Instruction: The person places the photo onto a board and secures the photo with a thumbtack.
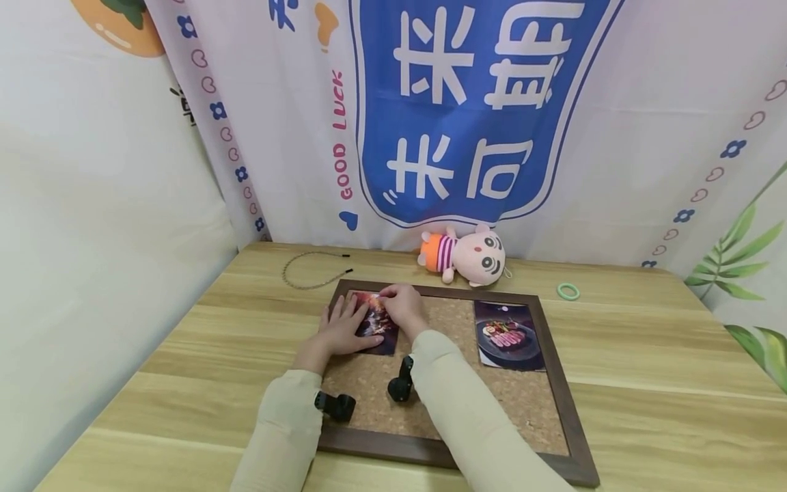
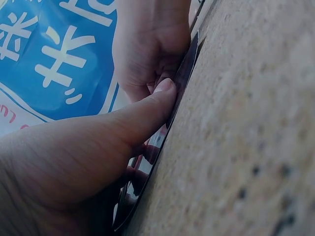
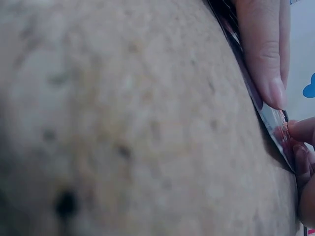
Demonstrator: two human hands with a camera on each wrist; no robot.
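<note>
My left hand (image 1: 341, 329) lies with spread fingers on a dark food photo (image 1: 384, 344), pressing it against a framed cork board (image 1: 451, 314). At the photo's top edge my right hand (image 1: 402, 305) has its fingers curled, with thumb and fingertip pinching what looks like a small pale push pin, mostly hidden by the fingers. In the left wrist view, the left thumb (image 2: 147, 110) reaches along the photo (image 2: 184, 81), close by the right hand (image 2: 150, 49). The right wrist view shows the photo's edge (image 3: 273, 130) slightly raised from the cork.
A second food photo (image 1: 507, 336) with a pale round pin (image 1: 505, 309) is on the board's right side. Behind the board lie a plush doll (image 1: 470, 256) and a thin cord hoop (image 1: 295, 261). A green ring (image 1: 568, 292) lies at the right.
</note>
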